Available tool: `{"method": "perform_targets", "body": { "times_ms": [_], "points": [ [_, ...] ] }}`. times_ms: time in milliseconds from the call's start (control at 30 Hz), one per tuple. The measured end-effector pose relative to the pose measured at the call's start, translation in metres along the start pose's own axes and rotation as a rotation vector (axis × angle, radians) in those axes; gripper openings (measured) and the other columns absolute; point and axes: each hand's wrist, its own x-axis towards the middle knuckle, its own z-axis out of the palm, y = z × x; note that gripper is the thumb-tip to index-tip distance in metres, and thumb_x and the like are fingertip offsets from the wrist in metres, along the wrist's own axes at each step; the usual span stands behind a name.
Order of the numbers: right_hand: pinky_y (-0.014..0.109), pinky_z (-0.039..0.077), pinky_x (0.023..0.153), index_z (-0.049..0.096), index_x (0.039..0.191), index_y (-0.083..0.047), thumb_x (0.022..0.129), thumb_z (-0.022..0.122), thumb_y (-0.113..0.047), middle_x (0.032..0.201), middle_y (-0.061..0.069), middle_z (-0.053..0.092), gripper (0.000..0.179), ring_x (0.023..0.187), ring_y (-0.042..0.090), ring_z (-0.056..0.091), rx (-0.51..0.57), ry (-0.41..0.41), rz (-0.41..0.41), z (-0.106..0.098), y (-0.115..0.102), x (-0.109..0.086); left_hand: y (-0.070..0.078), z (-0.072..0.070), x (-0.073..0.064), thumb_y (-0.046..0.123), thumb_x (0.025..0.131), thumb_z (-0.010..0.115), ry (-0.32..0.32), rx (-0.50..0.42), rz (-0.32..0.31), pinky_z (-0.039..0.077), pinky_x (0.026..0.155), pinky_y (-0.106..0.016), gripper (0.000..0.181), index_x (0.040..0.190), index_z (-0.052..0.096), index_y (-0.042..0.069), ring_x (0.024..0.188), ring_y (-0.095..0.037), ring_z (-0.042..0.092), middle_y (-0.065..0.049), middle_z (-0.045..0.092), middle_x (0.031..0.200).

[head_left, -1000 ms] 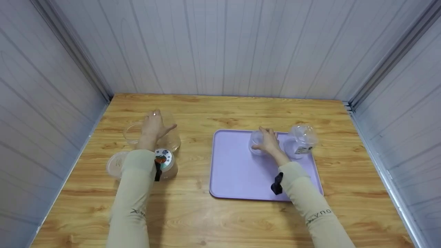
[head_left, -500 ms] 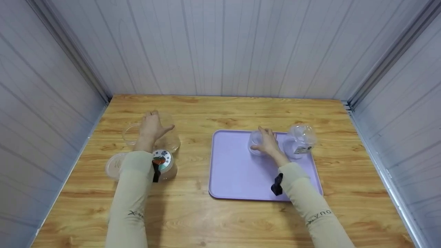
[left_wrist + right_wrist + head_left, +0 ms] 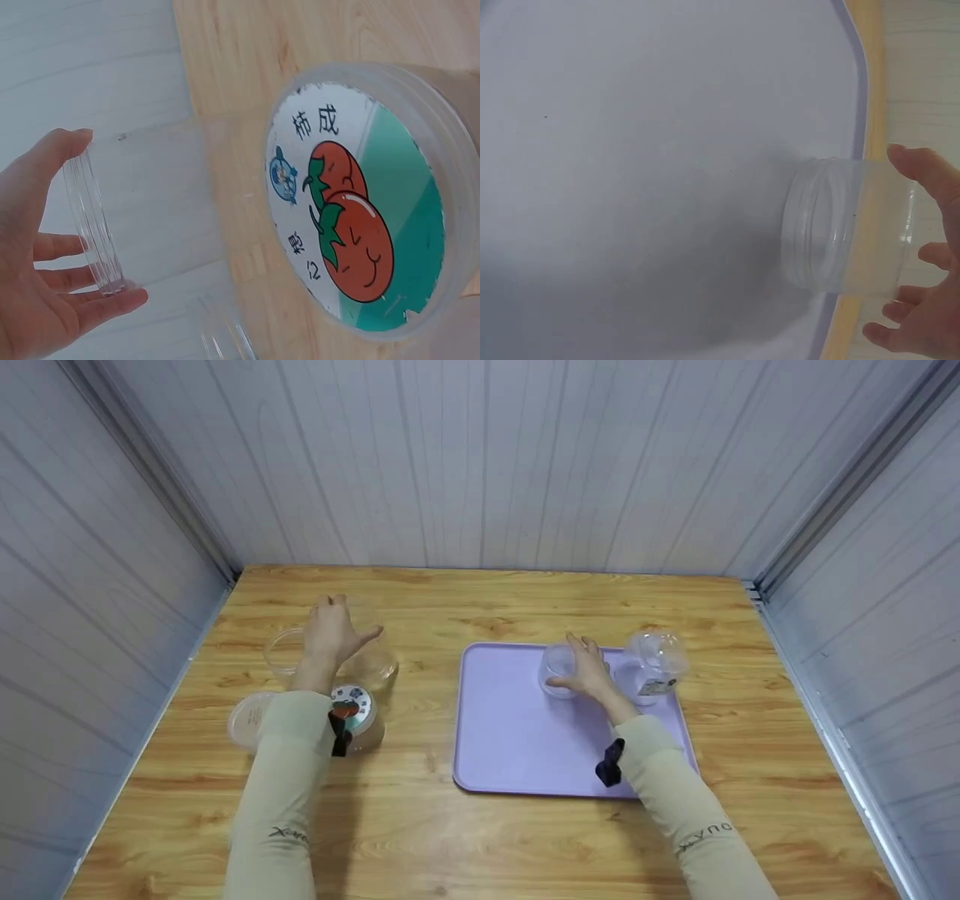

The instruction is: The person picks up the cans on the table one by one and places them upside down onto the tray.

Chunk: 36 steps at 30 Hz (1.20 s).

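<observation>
My left hand (image 3: 330, 637) grips a tall clear plastic jar (image 3: 371, 660) from above. In the left wrist view the thumb and fingers span the ridged rim of that jar (image 3: 157, 202). My right hand (image 3: 592, 671) is beside a smaller clear jar (image 3: 556, 671), which stands mouth down on the purple tray (image 3: 517, 735). Seen from the right wrist, the thumb and spread fingers straddle the upper end of this small jar (image 3: 847, 225) with little or no contact.
A lidded jar with a persimmon label (image 3: 356, 709) stands near the left forearm. A pale-lidded jar (image 3: 247, 721) and another clear jar (image 3: 283, 651) are left of it. At the tray's right edge stands a labelled clear jar (image 3: 654, 664).
My right hand has loosened and shifted slightly right from the small jar, its fingers straighter. The tall jar in my left hand has moved slightly up and right.
</observation>
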Motion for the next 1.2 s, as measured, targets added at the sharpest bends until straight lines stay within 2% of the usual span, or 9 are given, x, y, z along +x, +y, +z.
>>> {"method": "perform_targets", "body": {
  "times_ms": [167, 467, 767, 1033, 1200],
  "points": [
    [0.059, 0.017, 0.098, 0.024, 0.139, -0.003, 0.07, 0.074, -0.027, 0.139, 0.028, 0.016, 0.089, 0.127, 0.043, 0.013, 0.023, 0.024, -0.016, -0.003, -0.002, -0.001, 0.003, -0.002, -0.003, 0.047, 0.077, 0.062, 0.013, -0.032, -0.01, 0.037, 0.089, -0.052, 0.086, 0.13, 0.031, -0.013, 0.111, -0.048, 0.036, -0.035, 0.031, 0.127],
    [0.056, 0.019, 0.099, 0.03, 0.137, -0.003, 0.072, 0.073, -0.028, 0.139, 0.026, 0.017, 0.082, 0.127, 0.041, 0.015, 0.128, 0.092, -0.043, -0.008, -0.007, -0.004, 0.007, -0.001, -0.006, 0.048, 0.075, 0.063, 0.067, -0.073, -0.008, 0.038, 0.087, -0.052, 0.085, 0.131, 0.033, -0.008, 0.11, -0.045, 0.039, -0.032, 0.035, 0.125],
    [0.048, 0.024, 0.101, 0.037, 0.132, 0.002, 0.075, 0.071, -0.025, 0.134, 0.026, 0.028, 0.072, 0.123, 0.039, 0.026, 0.184, 0.161, -0.096, -0.011, -0.013, -0.005, 0.014, -0.005, -0.01, 0.047, 0.074, 0.064, 0.061, -0.172, -0.015, 0.038, 0.087, -0.053, 0.083, 0.132, 0.033, -0.005, 0.114, -0.043, 0.037, -0.029, 0.033, 0.129],
    [0.047, 0.024, 0.101, 0.042, 0.128, 0.003, 0.077, 0.068, -0.023, 0.131, 0.024, 0.036, 0.062, 0.121, 0.038, 0.03, 0.258, 0.225, -0.087, -0.013, -0.013, -0.008, 0.025, -0.005, -0.015, 0.049, 0.073, 0.064, 0.108, -0.219, 0.003, 0.038, 0.089, -0.05, 0.083, 0.13, 0.035, -0.006, 0.113, -0.042, 0.038, -0.028, 0.034, 0.127],
    [0.046, 0.03, 0.097, 0.042, 0.128, 0.003, 0.079, 0.066, -0.021, 0.13, 0.022, 0.039, 0.06, 0.118, 0.037, 0.035, 0.32, 0.235, -0.071, -0.015, -0.016, -0.01, 0.031, -0.006, -0.019, 0.049, 0.073, 0.064, 0.128, -0.254, -0.002, 0.041, 0.085, -0.05, 0.082, 0.13, 0.037, -0.004, 0.111, -0.042, 0.04, -0.027, 0.035, 0.127]
  ]
}}
